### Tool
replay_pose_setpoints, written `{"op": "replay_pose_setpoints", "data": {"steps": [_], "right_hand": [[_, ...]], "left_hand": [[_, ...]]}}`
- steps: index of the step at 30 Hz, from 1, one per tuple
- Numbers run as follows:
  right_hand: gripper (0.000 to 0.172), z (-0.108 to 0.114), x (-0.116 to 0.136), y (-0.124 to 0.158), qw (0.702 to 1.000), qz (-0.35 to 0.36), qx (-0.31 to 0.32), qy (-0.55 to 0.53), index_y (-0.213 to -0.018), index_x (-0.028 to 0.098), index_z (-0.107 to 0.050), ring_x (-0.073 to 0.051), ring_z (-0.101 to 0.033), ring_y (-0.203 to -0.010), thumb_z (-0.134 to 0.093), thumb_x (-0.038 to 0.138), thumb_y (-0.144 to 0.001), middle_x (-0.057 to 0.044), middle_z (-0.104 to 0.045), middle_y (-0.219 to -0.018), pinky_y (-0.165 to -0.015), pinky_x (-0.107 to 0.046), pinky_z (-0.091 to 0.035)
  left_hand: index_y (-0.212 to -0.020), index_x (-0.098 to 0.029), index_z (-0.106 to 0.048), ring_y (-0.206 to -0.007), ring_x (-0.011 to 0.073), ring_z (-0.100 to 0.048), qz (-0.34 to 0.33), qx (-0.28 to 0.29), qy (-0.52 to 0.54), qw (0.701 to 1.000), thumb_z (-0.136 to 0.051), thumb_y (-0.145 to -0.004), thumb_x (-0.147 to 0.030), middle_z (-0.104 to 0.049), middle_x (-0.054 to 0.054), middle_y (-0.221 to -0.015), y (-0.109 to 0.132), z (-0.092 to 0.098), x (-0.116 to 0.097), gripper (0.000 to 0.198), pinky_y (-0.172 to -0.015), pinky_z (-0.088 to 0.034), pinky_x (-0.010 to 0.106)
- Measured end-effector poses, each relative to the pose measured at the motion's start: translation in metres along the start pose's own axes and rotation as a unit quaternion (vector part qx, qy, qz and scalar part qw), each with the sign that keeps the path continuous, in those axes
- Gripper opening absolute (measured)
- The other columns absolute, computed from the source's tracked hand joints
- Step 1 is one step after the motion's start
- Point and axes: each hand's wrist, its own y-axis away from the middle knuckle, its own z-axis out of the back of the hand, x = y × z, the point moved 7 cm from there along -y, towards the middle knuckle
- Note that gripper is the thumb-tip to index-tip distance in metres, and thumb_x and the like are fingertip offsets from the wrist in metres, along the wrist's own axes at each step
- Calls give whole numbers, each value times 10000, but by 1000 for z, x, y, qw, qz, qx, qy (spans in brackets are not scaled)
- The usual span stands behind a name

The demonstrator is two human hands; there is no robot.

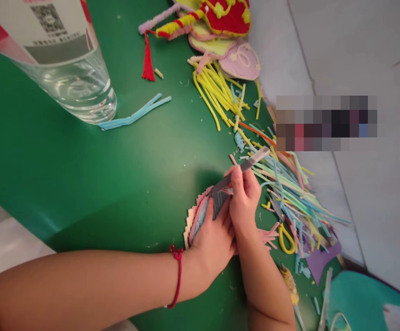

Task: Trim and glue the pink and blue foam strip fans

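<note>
My left hand [212, 236], with a red cord bracelet at its wrist, lies with fingers spread on a layered craft piece [200, 214]. The piece has blue ribbed strips in the middle and stepped pink and cream edges; my fingers hide much of it. My right hand [244, 197] pinches grey metal tweezers [246, 165] between thumb and fingers. Their bent tip touches or hovers just over the piece's upper edge, beside my left fingertips. A short pink strip [232, 159] sticks out past my right fingers.
Loose chenille stems [282, 174] lie heaped to the right, with yellow stems [217, 92] farther back. Finished fuzzy fans [227, 18] sit at the far edge. A water bottle [79, 87] stands upper left by blue stems [134, 115]. Scissors [277, 209] and purple scrap [322, 259] lie right.
</note>
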Motion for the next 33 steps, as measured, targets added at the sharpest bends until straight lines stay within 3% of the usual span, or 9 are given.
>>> {"op": "replay_pose_setpoints", "data": {"steps": [3,8,11,17,20,25,30,33], "right_hand": [[327,-3,0,0,1000,4,26,-14,-724,194,-558,-126,-469,-570,-445,429,-921,19,-503,-619,-541,-259,-376],[254,-13,9,6,992,60,112,-2,-762,199,-592,-129,-503,-628,-467,353,-921,11,-567,-688,-586,-258,-390],[217,-16,11,8,986,78,147,-5,-783,207,-589,-135,-507,-657,-472,326,-921,10,-582,-717,-624,-268,-395],[244,-23,13,12,974,88,211,4,-753,207,-566,-148,-506,-658,-465,352,-921,3,-575,-711,-645,-289,-403],[264,-20,9,9,983,63,173,24,-752,207,-564,-148,-504,-637,-465,387,-918,4,-561,-687,-625,-288,-404],[310,-6,-2,2,999,-2,46,20,-729,204,-557,-139,-479,-582,-454,429,-917,11,-523,-627,-548,-267,-377],[303,-11,1,3,997,5,83,-4,-722,201,-562,-132,-472,-581,-473,424,-908,16,-521,-623,-538,-258,-367],[296,-11,1,2,997,1,81,5,-727,199,-557,-129,-469,-583,-473,419,-907,19,-519,-631,-543,-259,-369]], "left_hand": [[-1313,-257,-556,-1429,303,-145,-39,-3,-51,998,-514,-817,-500,-465,-1,-1440,-2,4,-6,554,-1167,-166,492],[-1348,-270,-516,-1390,385,-221,-54,-10,-79,995,-589,-756,-515,-470,29,-1433,-3,13,-6,645,-1113,-254,577],[-1341,-244,-529,-1382,398,-233,-28,-27,-72,997,-619,-743,-487,-459,52,-1437,-2,11,-5,651,-1133,-226,577],[-1305,-181,-557,-1425,376,-112,11,-71,-30,997,-615,-739,-376,-451,65,-1426,1,3,-8,601,-1185,-133,544],[-1299,-214,-562,-1435,353,-95,16,-73,-49,996,-588,-742,-375,-453,36,-1427,1,6,-5,580,-1176,-169,538],[-1343,-312,-507,-1413,322,-212,-57,-20,-87,994,-524,-779,-504,-472,-33,-1422,0,8,-7,595,-1098,-316,522],[-1317,-249,-554,-1402,354,-239,-50,-21,-86,995,-555,-748,-511,-505,36,-1406,-2,11,-5,626,-1074,-345,528],[-1329,-264,-538,-1383,340,-293,-57,-14,-126,990,-363,-824,-470,-528,-5,-1387,-3,12,-6,573,-1083,-285,517]]}}
